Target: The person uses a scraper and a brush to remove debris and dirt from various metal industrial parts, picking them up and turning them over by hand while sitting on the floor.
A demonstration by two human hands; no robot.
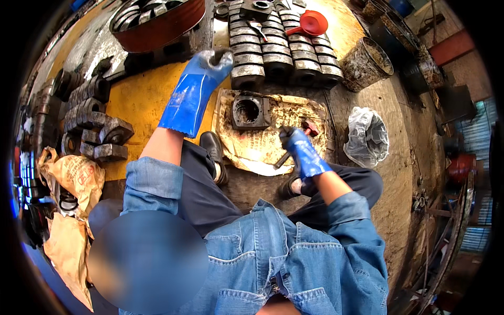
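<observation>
My left hand (214,64), in a blue rubber glove with grimy grey fingertips, is raised beside the near left end of the stacked metal blocks (262,55). Its fingers curve loosely apart from the thumb, with no object visible between them. My right hand (302,149), gloved alike, is closed around a dark bar-like tool (282,160); the fist hides its middle. Just past that fist shows a small reddish piece (311,128), and whether it belongs to the tool I cannot tell. Left of the fist, a square metal block with a round bore (249,112) lies on a stained sack (236,152).
A red plastic scoop (313,23) and a brush (258,30) lie atop the stack. To the right stand a dirty bucket (367,64) and a clear plastic bag (366,137). More metal blocks (89,118) and brown paper (73,181) are left. A large rusty drum (157,29) holds rings.
</observation>
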